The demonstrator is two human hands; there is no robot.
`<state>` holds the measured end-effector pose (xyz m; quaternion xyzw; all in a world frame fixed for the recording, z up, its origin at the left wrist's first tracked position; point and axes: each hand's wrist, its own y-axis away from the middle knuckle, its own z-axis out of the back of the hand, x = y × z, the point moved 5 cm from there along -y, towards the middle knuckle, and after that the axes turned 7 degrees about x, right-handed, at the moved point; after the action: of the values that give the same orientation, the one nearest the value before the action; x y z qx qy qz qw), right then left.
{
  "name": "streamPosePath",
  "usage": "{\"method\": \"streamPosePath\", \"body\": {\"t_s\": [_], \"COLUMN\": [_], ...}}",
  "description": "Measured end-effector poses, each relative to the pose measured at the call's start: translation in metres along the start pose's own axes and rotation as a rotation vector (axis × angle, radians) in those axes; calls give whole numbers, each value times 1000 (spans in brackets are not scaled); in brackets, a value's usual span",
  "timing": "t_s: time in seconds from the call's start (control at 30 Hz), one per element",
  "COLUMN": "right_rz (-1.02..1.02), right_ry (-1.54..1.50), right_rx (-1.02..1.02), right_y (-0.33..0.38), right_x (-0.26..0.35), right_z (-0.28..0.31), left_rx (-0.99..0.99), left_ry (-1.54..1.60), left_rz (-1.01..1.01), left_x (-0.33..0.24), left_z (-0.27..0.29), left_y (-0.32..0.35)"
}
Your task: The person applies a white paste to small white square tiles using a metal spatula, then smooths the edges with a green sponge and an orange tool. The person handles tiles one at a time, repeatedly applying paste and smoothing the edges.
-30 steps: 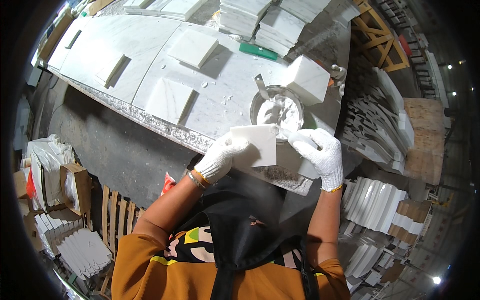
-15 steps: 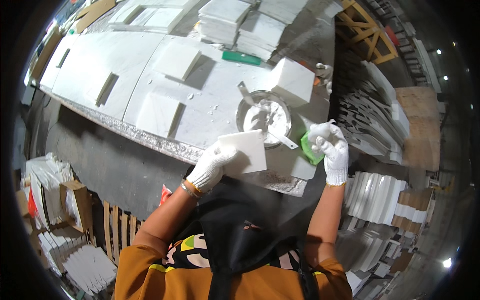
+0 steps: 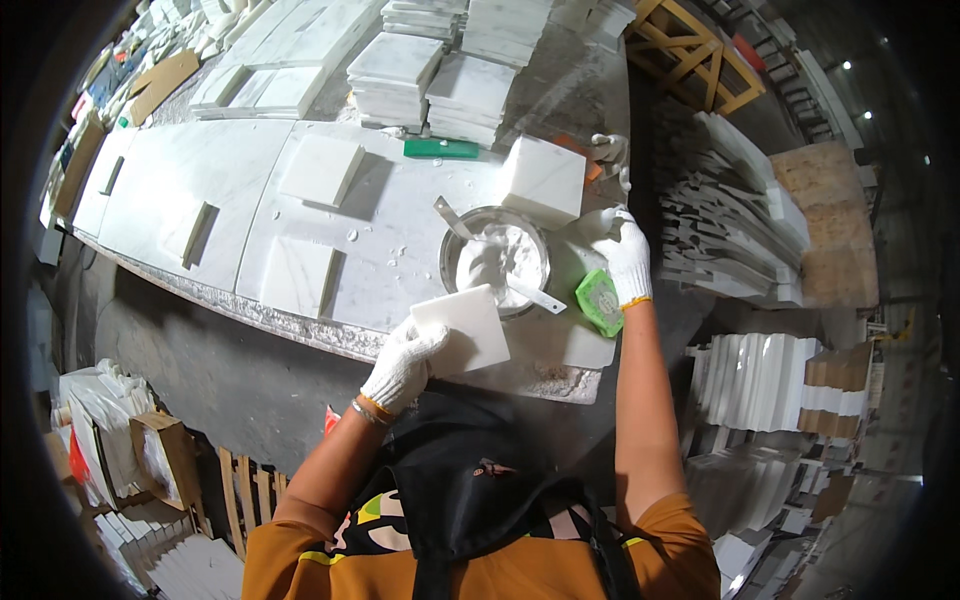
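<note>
My left hand [image 3: 402, 362], in a white knit glove, grips a square white tile [image 3: 465, 330] by its left edge, tilted above the table's front edge. Just right of the block my right hand [image 3: 622, 252], also gloved, has its fingers bent together; whatever they hold, if anything, I cannot make out. Below that hand lies a bright green rounded packet [image 3: 599, 302]. Between the hands stands a round metal bowl [image 3: 546, 262] of white paste or powder. One scraper [image 3: 452, 216] leans at its back rim, and another flat handle [image 3: 537, 296] sticks out at the front right.
A white marble block [image 3: 542, 182] stands behind the bowl. Square tiles [image 3: 322, 170] lie on the white slab table [image 3: 215, 165], with tile stacks [image 3: 395, 75] and a green bar [image 3: 440, 148] at the back. Stone strips [image 3: 725, 215] and a wooden crate [image 3: 695, 55] are off to the right.
My right hand has moved away from the green packet, farther off toward the marble block. My left hand still holds the tile, now turned slightly. The whole view has shifted a little.
</note>
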<state>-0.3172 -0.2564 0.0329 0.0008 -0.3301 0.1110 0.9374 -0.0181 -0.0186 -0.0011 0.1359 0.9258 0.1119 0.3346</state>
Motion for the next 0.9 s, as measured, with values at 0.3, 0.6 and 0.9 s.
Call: {"method": "streamPosePath", "body": {"t_s": [0.3, 0.6, 0.9], "right_rz": [41, 5, -36], "right_ry": [40, -383, -141], "right_rx": [39, 80, 14], "right_y": [-6, 8, 90], "right_x": [-7, 10, 94], "right_z": [-5, 7, 28], "left_rx": [6, 24, -5], "left_ry": [5, 36, 46], "left_rz": [-4, -20, 40], "left_x": [-2, -6, 1], "left_z": [-3, -11, -3], "left_y": [1, 0, 1]}}
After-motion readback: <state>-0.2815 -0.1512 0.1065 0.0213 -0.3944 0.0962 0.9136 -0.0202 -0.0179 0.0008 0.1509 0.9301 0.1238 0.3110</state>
